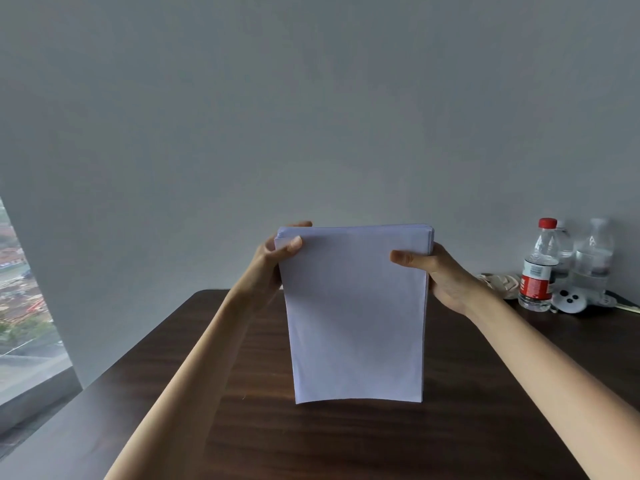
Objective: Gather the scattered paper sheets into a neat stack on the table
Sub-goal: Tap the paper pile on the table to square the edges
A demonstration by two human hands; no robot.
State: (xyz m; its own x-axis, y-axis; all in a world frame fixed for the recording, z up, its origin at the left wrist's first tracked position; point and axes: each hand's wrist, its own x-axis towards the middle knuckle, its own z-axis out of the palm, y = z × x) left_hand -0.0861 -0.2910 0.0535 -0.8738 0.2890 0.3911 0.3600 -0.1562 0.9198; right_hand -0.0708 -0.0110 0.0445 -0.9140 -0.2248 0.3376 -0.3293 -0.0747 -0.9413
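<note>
White paper stack (356, 317), plain rectangular sheets and a fair few of them, is standing upright on its short edge mid-way across the dark brown wooden bench (346, 441). From my remote seat the bottom edge looks like it's touching the wood, but I can't swear to it.

Handling-wise, I'd say it's light but floppy. The bottom edge already bows a little, and loose sheets like these will slide against each other and fan out if squeezed unevenly. The best place to hold is where it's held now, on the two long edges up near the top, one side each.

As for the grip, the left hand (277, 258) has its thumb pressed on the front face by the top left corner, with its fingers wrapped round the back. The right hand (440, 275) mirrors it on the right edge, thumb in front and fingers hidden behind. Both are clamped on the paper, not hanging open.

I can't spot any stray sheets in view. A clear plastic water bottle with a red cap (538, 268) sits far right, well apart.
</note>
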